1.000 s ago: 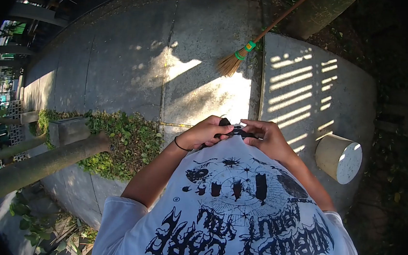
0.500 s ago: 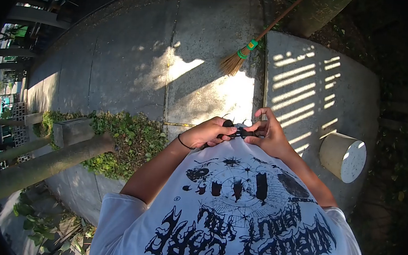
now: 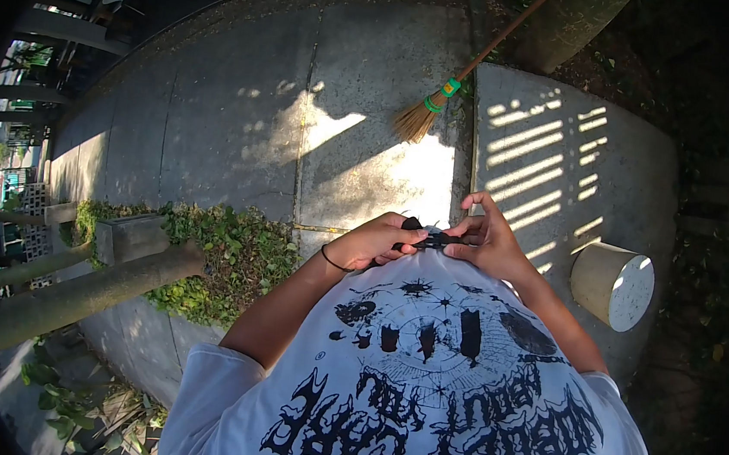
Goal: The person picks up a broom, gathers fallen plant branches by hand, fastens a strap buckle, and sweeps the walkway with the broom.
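Note:
My left hand (image 3: 373,244), a dark band at its wrist, is closed on one side of a small black buckle-like piece (image 3: 433,240) in front of my white printed shirt (image 3: 420,380). On the other side my right hand (image 3: 491,243) pinches the same piece between thumb and fingers, its index finger raised and bent. Something shiny shows just beyond the piece, too small to make out. Part of the black piece is hidden by my fingers.
A stick broom (image 3: 417,118) with green bands lies ahead on the concrete paving (image 3: 234,129), near a tree trunk (image 3: 573,29). To the right stands a round concrete stool (image 3: 607,283). Leafy plants (image 3: 232,259) and a thick post (image 3: 99,282) are at the left.
The view has shifted very slightly, with the broom and paving a little lower in it. Both hands keep their hold on the black piece.

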The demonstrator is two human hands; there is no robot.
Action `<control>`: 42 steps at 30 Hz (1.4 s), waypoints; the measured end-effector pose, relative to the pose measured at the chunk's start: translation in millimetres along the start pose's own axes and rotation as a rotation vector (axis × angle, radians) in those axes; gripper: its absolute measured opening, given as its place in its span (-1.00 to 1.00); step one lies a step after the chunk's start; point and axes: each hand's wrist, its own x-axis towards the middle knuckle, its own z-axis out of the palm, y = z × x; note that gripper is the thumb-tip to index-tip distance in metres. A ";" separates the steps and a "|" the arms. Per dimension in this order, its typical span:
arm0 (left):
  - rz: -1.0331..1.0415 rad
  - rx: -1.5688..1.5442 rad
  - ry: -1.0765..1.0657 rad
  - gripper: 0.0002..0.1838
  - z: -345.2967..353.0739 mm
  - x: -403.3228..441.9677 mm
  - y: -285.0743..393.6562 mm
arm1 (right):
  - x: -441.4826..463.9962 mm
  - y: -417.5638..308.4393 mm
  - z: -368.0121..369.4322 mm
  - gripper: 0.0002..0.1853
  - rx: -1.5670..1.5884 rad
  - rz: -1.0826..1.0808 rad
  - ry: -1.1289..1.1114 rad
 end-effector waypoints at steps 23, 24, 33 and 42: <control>0.021 -0.052 0.039 -0.69 4.6 -2.9 5.4 | 6.1 14.4 -3.4 -0.28 -0.011 -0.038 0.046; 0.022 -0.052 0.040 -0.69 4.2 -2.4 6.4 | 7.0 14.6 -4.3 -0.28 -0.001 -0.047 0.063; -0.034 0.003 0.077 -0.74 5.9 6.5 5.2 | 12.7 4.0 -0.6 -0.24 -0.073 0.022 -0.023; -0.139 0.062 0.050 -0.69 2.4 17.7 16.8 | 30.1 30.7 -3.8 -0.29 0.086 0.050 -0.103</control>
